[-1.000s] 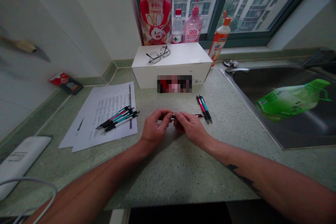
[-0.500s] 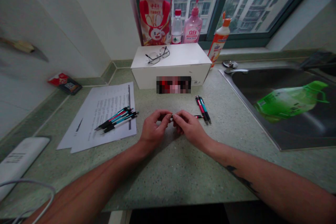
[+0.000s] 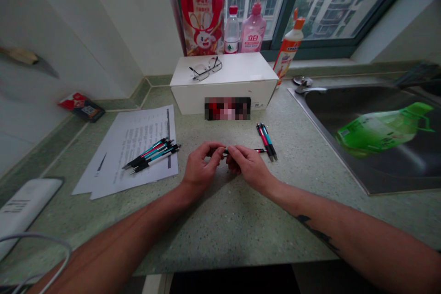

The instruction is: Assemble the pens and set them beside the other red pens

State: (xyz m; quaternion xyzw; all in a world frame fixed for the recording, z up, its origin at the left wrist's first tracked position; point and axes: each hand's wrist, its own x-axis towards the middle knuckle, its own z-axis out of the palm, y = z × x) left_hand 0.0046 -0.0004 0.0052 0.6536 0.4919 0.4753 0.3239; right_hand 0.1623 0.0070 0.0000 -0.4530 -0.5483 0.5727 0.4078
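Between my hands is a slim pen (image 3: pixel 225 151), mostly covered by my fingers. My left hand (image 3: pixel 202 164) pinches its dark end with thumb and forefinger. My right hand (image 3: pixel 248 164) is closed around the body, its fingertips almost meeting the left ones. A red and black end (image 3: pixel 261 150) sticks out past my right hand, apparently of the same pen. Just right of it, a red and black pen (image 3: pixel 263 140) and a blue and black pen (image 3: pixel 269 140) lie side by side on the counter. Several more pens (image 3: pixel 151 154) lie in a bunch on printed sheets (image 3: pixel 117 147) at left.
A white box (image 3: pixel 223 76) with eyeglasses (image 3: pixel 206 70) on top stands behind my hands. Bottles (image 3: pixel 253 32) and a red bag (image 3: pixel 202 18) are by the window. At right is a sink (image 3: pixel 389 174) holding a green pouch (image 3: pixel 382 131). A white device (image 3: pixel 32 200) and cable lie at left.
The view has shifted slightly. A little more of the pen's dark end shows between my fingertips. Both hands keep nearly the same place and grip.
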